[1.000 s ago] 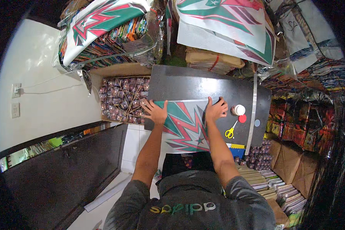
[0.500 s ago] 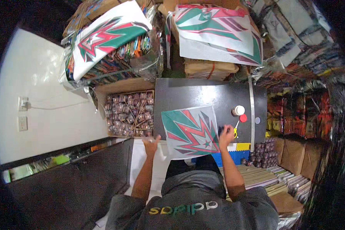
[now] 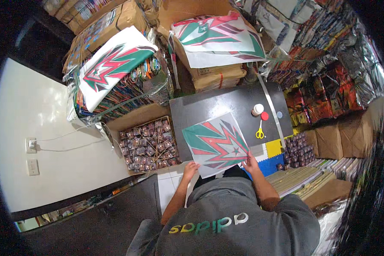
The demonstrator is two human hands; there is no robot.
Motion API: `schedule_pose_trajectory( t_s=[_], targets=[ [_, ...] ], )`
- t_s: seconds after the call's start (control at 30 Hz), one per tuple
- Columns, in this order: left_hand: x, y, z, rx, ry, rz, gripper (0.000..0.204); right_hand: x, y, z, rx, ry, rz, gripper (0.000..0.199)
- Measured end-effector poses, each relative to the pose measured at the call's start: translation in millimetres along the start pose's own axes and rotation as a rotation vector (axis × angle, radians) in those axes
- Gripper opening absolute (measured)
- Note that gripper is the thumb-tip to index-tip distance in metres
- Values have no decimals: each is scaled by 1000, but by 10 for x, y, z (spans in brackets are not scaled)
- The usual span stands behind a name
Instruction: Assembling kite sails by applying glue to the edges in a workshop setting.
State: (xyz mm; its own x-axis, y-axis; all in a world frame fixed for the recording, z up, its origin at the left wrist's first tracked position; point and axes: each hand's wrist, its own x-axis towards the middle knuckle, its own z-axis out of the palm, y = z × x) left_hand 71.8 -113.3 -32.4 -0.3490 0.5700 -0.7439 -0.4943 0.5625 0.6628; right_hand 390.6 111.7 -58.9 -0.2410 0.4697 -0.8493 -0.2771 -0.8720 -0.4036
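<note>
While the right hand (image 3: 251,164) pinches the near right corner of a green, red and white star-patterned printed sheet (image 3: 215,145), the left hand (image 3: 190,171) has its fingertips at the near left edge; whether these grip it cannot be told. The sheet lies slantwise over the black tabletop (image 3: 192,109), its near end projecting beyond the table's edge. To its right are yellow-handled scissors (image 3: 260,133), a white-lidded jar (image 3: 257,110), a red disc (image 3: 265,116) and a long straightedge (image 3: 272,106).
</note>
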Motion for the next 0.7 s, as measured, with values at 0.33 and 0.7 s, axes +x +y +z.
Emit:
schedule_pose_trajectory(
  t_s=[0.33,0.7],
  targets=[
    [131,517,-124,138,-134,-29,44,-353,-785,538,195,-79,-432,27],
    [-75,1671,159,136,-148,271,51,-2817,-1831,2594,-378,193,-1273,20]
  ],
)
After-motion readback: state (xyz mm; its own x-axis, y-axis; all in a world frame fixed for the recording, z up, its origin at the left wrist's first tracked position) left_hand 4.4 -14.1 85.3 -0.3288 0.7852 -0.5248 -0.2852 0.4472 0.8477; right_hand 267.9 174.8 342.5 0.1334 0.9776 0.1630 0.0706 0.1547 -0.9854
